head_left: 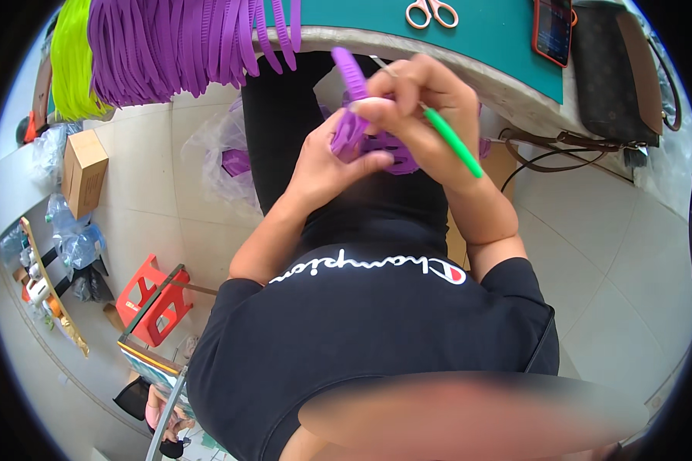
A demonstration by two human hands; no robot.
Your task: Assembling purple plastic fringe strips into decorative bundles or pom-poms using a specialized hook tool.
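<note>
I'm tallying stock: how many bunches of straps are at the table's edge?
2: a yellow-green bunch at the far left and a purple bunch just right of it; others may be hidden beneath.

Left hand (321,163) grips purple strips (347,138); right hand (447,98), seemingly, green tool (455,146).

- White cursive lettering (361,263) is printed across the black T-shirt (384,330) worn by the person; it is seen upside down, slightly curved.
- A small red-and-white emblem (456,275) is set into the large initial at the lettering's right end.
- Faint marks are shown on the red-cased smartphone (552,32), too small to be read.
</note>
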